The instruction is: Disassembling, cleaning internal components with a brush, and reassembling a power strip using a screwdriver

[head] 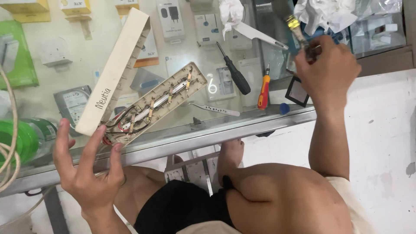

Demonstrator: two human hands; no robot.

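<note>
Glass forms the tabletop [182,130], a display case with boxed chargers and adapters showing through it and a metal rail along its near edge. On it lies an opened power strip base [158,104], cream-coloured, with brass contact bars and red and black wires exposed at its near end. Its cream cover [115,69] leans up beside it, tilted on its long edge. The left hand [84,167] is open with fingers spread, the fingertips touching the near end of the base and cover. The right hand [327,65] is raised at the far right and closed around the handle of a paintbrush [289,17] (brass ferrule, bristles pointing away); the grip itself is partly hidden, so it seems to be a fist-like hold. Between the hands lie a black-handled screwdriver [234,71], a smaller orange-and-red screwdriver [263,89], metal tweezers [216,109] and a white blade-like tool [258,35]. Crumpled white tissue [323,13] sits near the brush. A green roll [17,141] rests at the left edge.
</note>
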